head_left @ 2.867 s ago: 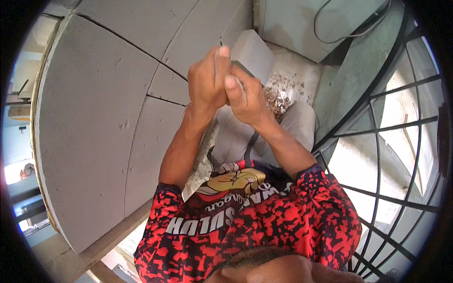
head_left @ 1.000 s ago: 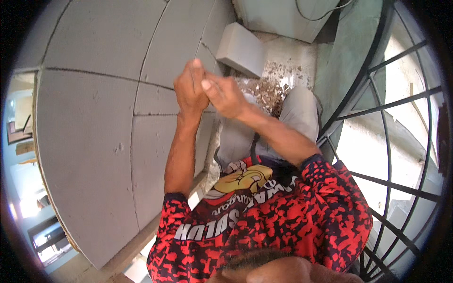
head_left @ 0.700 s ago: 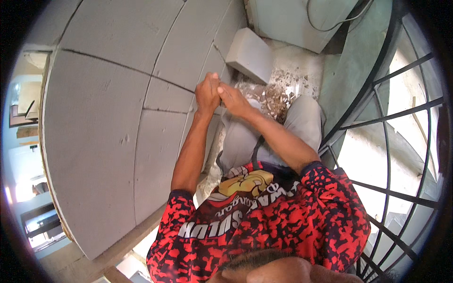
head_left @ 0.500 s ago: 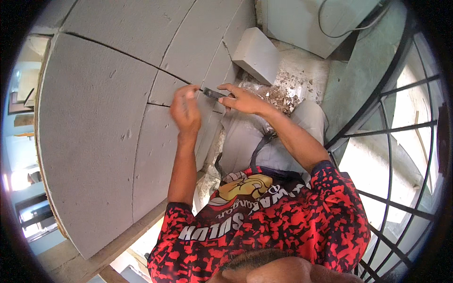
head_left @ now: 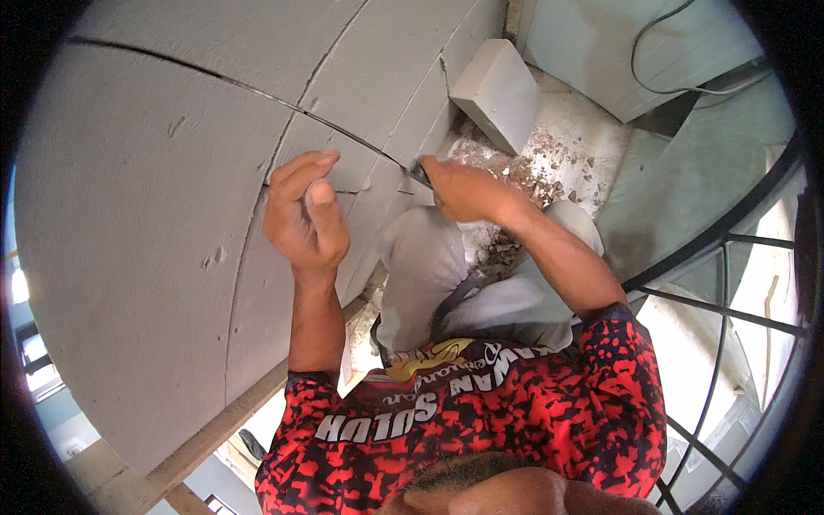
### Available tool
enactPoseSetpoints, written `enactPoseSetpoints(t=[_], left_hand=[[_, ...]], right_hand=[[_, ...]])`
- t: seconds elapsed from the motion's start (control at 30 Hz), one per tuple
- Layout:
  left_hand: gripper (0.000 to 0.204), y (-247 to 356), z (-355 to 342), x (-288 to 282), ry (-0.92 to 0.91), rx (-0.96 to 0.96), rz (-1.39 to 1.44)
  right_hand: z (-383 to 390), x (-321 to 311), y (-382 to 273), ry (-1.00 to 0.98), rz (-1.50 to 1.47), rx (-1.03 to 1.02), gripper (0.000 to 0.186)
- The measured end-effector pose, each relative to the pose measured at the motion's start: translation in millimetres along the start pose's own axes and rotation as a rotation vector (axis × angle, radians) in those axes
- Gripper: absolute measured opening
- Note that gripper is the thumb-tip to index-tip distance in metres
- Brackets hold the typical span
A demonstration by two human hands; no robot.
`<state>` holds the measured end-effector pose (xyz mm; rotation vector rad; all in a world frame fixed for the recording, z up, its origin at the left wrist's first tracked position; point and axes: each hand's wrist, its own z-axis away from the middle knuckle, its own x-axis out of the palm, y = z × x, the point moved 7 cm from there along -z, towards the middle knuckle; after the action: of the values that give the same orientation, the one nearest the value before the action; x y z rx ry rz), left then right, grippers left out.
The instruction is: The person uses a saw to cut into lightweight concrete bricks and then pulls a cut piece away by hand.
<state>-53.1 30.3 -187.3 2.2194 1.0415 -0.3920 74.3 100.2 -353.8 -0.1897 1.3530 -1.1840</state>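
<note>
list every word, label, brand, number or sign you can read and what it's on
Red-and-black shirt: white lettering on the front, words not copied out here.
Dark object in the right hand: too small to tell.
Grey wall, loose block: none visible.

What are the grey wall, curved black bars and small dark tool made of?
Grey, jointed wall: maybe lightweight concrete; it's matte and pitted. Curved black bars: probably painted metal, thin and smooth. Small dark tool: perhaps metal; the right hand mostly covers it.
</note>
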Motion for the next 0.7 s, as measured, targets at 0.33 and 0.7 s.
enactPoseSetpoints(t=[0.33, 0.7], left_hand=[[0.03, 82, -58, -89, 0.336, 0.391, -0.122], [0.016, -61, 133, 56, -0.092, -0.489, 0.058]], right_hand=[[25, 52, 34, 0.207, -0.277, 0.061, 0.051], [11, 49, 50, 0.174, -0.188, 0.117, 0.044]])
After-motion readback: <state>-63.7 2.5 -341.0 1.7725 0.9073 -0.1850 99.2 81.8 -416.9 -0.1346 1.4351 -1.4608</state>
